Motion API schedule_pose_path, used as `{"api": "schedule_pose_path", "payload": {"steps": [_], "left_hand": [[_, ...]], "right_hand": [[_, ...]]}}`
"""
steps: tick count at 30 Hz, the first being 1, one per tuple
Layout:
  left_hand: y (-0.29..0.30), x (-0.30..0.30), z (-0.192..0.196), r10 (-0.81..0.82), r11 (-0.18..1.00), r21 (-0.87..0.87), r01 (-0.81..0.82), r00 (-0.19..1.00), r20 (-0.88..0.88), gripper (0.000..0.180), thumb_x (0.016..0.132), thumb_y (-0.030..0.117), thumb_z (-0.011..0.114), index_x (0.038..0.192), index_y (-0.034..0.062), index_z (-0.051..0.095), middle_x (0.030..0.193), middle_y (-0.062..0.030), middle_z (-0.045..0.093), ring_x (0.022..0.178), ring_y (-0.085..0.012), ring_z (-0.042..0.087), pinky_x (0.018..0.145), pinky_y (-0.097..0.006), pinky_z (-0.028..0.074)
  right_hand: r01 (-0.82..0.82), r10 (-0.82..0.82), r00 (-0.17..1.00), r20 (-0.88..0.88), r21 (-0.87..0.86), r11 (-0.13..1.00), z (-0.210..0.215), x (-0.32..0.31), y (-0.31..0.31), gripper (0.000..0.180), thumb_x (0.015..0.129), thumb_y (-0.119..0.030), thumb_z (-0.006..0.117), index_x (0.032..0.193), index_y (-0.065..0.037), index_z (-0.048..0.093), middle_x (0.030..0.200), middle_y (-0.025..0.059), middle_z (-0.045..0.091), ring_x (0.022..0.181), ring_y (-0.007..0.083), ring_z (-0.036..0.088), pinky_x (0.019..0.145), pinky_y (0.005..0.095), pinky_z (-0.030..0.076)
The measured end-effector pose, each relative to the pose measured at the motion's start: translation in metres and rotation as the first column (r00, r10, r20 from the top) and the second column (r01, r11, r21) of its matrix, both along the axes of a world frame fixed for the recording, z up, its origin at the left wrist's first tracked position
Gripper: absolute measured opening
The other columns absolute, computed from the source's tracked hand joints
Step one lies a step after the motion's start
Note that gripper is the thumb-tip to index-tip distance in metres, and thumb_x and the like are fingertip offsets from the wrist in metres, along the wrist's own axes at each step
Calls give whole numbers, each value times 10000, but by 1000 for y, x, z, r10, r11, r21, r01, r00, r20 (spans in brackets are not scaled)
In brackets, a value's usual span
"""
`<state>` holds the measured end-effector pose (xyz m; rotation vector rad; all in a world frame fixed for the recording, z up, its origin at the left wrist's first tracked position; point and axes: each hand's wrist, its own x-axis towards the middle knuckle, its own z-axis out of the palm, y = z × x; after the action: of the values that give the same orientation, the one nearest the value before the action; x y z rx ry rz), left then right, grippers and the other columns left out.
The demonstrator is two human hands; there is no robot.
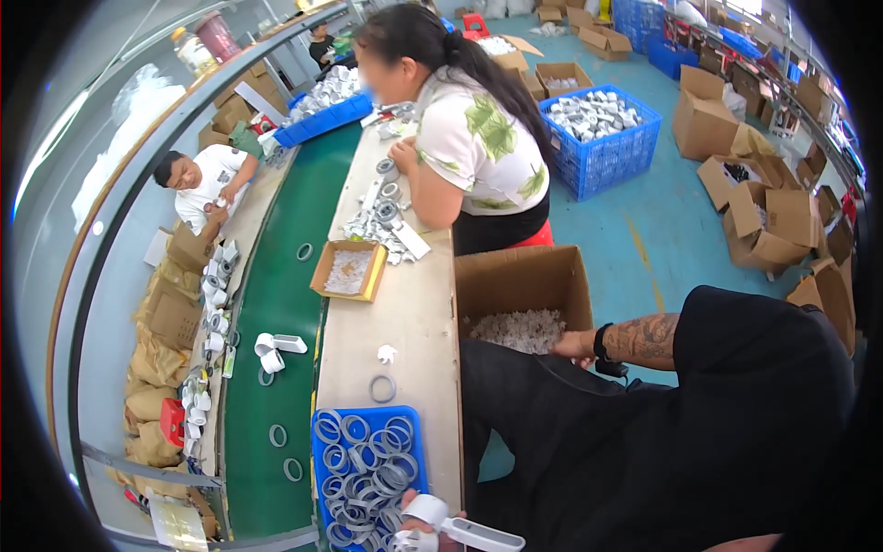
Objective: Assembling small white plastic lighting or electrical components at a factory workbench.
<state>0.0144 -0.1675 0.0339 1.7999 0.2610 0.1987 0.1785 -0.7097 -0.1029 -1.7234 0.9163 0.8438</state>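
At the lower edge my left hand [416, 526] is closed round a white plastic part [478, 534] with a round collar and a long flat handle. It hangs over the near end of a blue tray [418, 442] filled with grey rings [359, 460]. My right hand [575, 345], with a black band on the wrist, reaches into an open cardboard box [524, 276] beside my leg. Small whitish plastic pieces [515, 329] lie in that box by my fingers. Those fingers are mostly hidden, so their grip cannot be made out.
A loose ring [383, 388] and a small white piece [387, 353] lie on the wooden bench [414, 322]. Left of it runs a green conveyor belt [267, 405] carrying rings and a white part. A co-worker [478, 138] sits ahead; another person [198, 189] works across the belt.
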Motion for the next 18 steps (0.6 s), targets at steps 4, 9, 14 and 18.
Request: {"api": "schedule_pose_path", "payload": {"steps": [4,9,14,18], "left_hand": [[13,-13,-14,73,997,34,-75,996,50,446,844,162,910,1200,-20,711,1205,-210,719,1105,-365,728,918,-460,629],[37,-24,-31,160,981,95,-169,982,97,410,850,188,916,1150,-26,738,1174,-211,744,1095,-367,733,904,-458,631],[57,-24,-35,254,950,159,-270,961,112,387,854,210,921,1110,-30,760,1149,-211,765,1087,-368,737,892,-456,632],[69,29,-95,-429,460,-863,210,903,-9,449,864,250,879,1202,-3,725,1363,-216,596,1164,-449,692,958,-544,633]], "right_hand": [[-126,124,992,-32,-76,989,2,3,15,459,968,-450,582,905,-29,752,751,130,689,561,263,676,458,411,524],[-222,233,970,70,-142,965,3,23,42,454,1004,-389,520,1145,-48,786,1257,149,760,1035,346,778,743,520,657],[-560,806,544,232,-615,555,-13,29,68,441,1074,-279,424,1211,-37,765,1236,243,757,1007,376,797,770,501,672],[-711,770,636,-50,-428,558,50,50,90,514,1122,-337,330,1258,-24,714,1170,238,782,948,361,798,908,512,619]]}}
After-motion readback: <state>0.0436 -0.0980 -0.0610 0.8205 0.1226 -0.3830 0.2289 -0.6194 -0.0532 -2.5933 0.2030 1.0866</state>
